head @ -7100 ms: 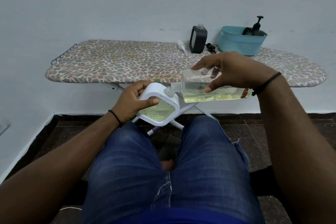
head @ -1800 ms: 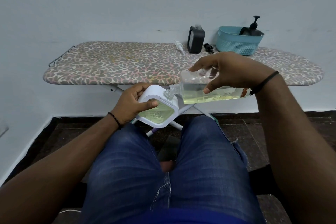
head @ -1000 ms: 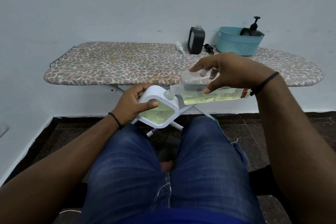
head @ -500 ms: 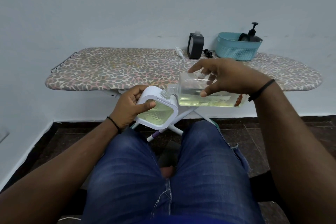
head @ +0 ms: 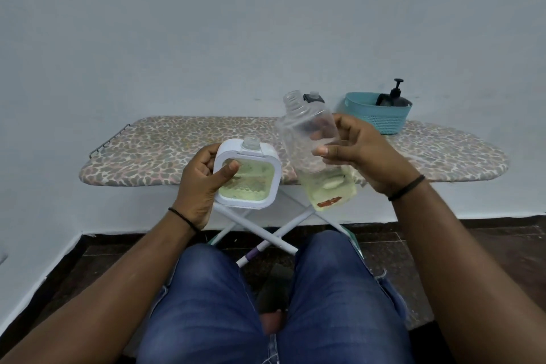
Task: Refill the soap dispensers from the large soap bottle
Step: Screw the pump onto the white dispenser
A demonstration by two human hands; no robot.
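1. An ironing board (head: 165, 154) with a leopard-spot cover stood against the pale wall, on crossed white legs (head: 266, 233) over a dark tiled floor (head: 487, 248).
2. A wire rest (head: 110, 139) stuck out at its left end.
3. A teal woven basket (head: 381, 115) sat on the board towards the right, at the back edge, with a dark pump bottle (head: 394, 97) inside it.
4. Just left of the basket stood a black dispenser (head: 313, 96), mostly hidden; only its top showed.

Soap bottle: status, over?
Right hand grips large soap bottle, upright, neck clear of dispenser. Left hand holds white dispenser, uncapped, part-filled. Nothing obstructing.
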